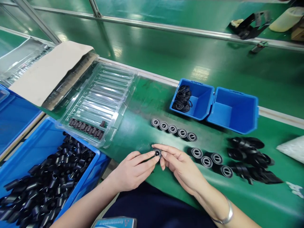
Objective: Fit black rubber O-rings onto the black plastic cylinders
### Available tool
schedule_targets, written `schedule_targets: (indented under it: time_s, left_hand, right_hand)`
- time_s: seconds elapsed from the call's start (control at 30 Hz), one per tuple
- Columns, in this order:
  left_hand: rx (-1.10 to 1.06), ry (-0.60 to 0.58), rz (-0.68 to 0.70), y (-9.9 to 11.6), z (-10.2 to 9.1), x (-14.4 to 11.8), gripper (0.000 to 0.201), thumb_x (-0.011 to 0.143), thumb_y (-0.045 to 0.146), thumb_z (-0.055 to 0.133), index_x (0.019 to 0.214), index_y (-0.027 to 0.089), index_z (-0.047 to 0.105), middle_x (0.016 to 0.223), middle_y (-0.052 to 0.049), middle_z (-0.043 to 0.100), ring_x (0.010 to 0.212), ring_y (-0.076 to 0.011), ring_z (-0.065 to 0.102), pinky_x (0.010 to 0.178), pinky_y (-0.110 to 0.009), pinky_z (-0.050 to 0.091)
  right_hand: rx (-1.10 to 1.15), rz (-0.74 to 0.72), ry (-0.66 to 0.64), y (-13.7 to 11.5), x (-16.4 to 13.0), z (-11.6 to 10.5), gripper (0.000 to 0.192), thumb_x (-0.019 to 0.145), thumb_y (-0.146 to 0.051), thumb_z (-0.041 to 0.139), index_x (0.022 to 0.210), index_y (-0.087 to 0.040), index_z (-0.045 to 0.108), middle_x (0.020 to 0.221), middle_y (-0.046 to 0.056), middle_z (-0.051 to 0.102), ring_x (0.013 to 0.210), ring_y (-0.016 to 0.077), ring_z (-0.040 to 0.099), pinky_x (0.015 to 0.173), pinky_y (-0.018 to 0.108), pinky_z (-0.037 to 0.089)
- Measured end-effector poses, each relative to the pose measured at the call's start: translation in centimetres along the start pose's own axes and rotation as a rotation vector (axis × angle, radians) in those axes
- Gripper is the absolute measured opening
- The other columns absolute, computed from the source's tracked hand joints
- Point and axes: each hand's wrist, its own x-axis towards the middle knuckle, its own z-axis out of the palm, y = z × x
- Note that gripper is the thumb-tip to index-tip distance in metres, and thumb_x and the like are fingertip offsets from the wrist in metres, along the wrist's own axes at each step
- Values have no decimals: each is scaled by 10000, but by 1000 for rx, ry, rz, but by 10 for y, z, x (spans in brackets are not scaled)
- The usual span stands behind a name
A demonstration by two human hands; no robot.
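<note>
My left hand and my right hand meet at the front of the green table. Between their fingertips is a small black round part with a hole in its middle; fingers cover much of its side. Beyond my hands stands a row of several black cylindrical parts, each with a pale slot mark on its top. Right of my right hand are more of these slotted black cylinders, standing in a loose cluster.
Two blue bins sit at the back; the left one holds black rings. Black curved parts lie at right. To the left are a clear tray with small dark pieces and a blue crate of black cylinders.
</note>
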Motion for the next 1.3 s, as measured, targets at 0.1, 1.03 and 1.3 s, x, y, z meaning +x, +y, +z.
schedule_targets:
  time_s: [0.1, 1.03, 1.3]
  left_hand:
    - [-17, -10, -37, 6, 1, 3, 247, 952, 109, 487, 1143, 135, 641, 1274, -79, 650, 1340, -214, 459, 1032, -351, 353]
    - [19, -39, -11, 11, 10, 4, 266, 965, 96, 440, 1139, 123, 639, 1399, -77, 547, 1402, -210, 355, 1060, -369, 287]
    - [21, -58, -20, 12, 12, 7, 266, 961, 100, 440, 1081, 151, 672, 1406, -42, 545, 1419, -269, 317, 1040, -408, 283]
  right_hand:
    - [10, 67, -93, -9, 1, -5, 354, 860, -362, 664, 1156, -170, 689, 682, 16, 630, 598, 107, 543, 590, 251, 452]
    - [-20, 77, -152, -12, 11, -7, 332, 911, -434, 588, 1084, -150, 606, 625, -2, 597, 543, 119, 609, 398, 162, 459]
    - [0, 69, -151, -14, 12, -8, 283, 897, -375, 622, 1059, -148, 571, 643, 1, 614, 525, 120, 621, 375, 147, 435]
